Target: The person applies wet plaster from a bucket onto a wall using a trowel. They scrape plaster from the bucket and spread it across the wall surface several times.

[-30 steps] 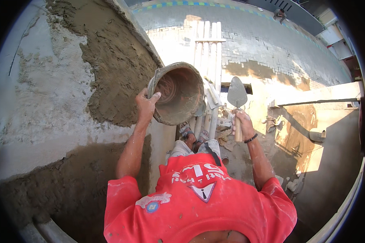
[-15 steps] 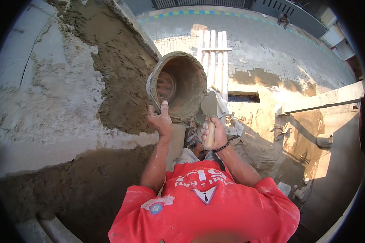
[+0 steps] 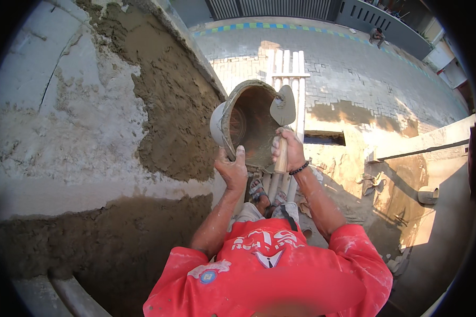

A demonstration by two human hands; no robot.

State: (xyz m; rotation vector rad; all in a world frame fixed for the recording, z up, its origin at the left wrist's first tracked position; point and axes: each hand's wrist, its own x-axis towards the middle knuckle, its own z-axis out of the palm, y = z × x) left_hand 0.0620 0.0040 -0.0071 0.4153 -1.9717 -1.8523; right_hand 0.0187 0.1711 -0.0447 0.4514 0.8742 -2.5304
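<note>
My left hand (image 3: 231, 168) grips the near rim of a mortar-smeared bucket (image 3: 251, 124), thumb inside and fingers round the outside. The bucket is tilted with its mouth toward me, and a thin grey film coats its inner wall. In my right hand (image 3: 291, 148) is a trowel (image 3: 283, 107), held by its wooden handle with the blade pointing away from me. The blade stands at the bucket's right rim; whether it touches cannot be made out. Left of the bucket, wet mortar (image 3: 169, 105) covers part of a pale wall surface (image 3: 84, 153).
Several long white poles (image 3: 285, 68) joined by a crosspiece lie ahead. Beside them is a rectangular opening (image 3: 324, 138) in the ground. A concrete beam (image 3: 423, 138) and a short pipe (image 3: 427, 195) are at the right. Far off, a person (image 3: 376, 37) sits beside the paved road.
The bucket and my left hand have moved right and turned, showing more of the bucket's pale outer side. The trowel has risen from beside the bucket to its upper right rim.
</note>
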